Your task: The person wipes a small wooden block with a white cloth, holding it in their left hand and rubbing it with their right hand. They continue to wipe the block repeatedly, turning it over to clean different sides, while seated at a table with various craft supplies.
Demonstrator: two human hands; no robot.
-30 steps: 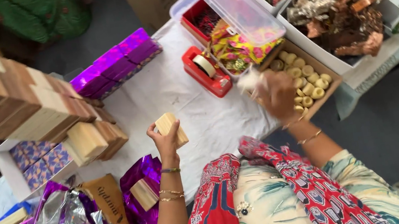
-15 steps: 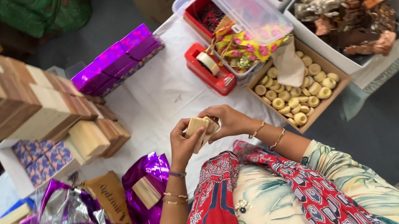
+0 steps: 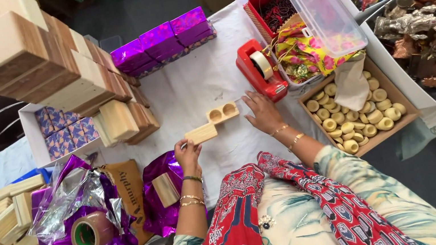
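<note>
A: While you look down at the cloth-covered table [image 3: 196,94], what does your left hand [image 3: 188,151] hold?

B: Your left fingers are closed around the near end of a plain wooden block lid [image 3: 201,134], lifted just above the cloth near the table's middle.

A: And your right hand [image 3: 262,113]?

B: It lies flat with fingers spread and released, fingertips just beside a wooden block with two round hollows [image 3: 222,113]. That block lies on the cloth, close to the lid's far end; whether the two touch, I cannot tell.

A: What surrounds them?

B: A red tape dispenser [image 3: 260,70] sits just beyond your right hand. A shallow cardboard tray of round yellow pieces [image 3: 364,118] rests at the right edge. Purple wrapped boxes [image 3: 162,40] line the far edge, and a stack of wooden blocks [image 3: 42,62] fills the far left corner. Near your left arm lies purple foil [image 3: 157,198] around another block, with a roll of brown tape [image 3: 90,235] on crumpled foil at the near left corner.
</note>
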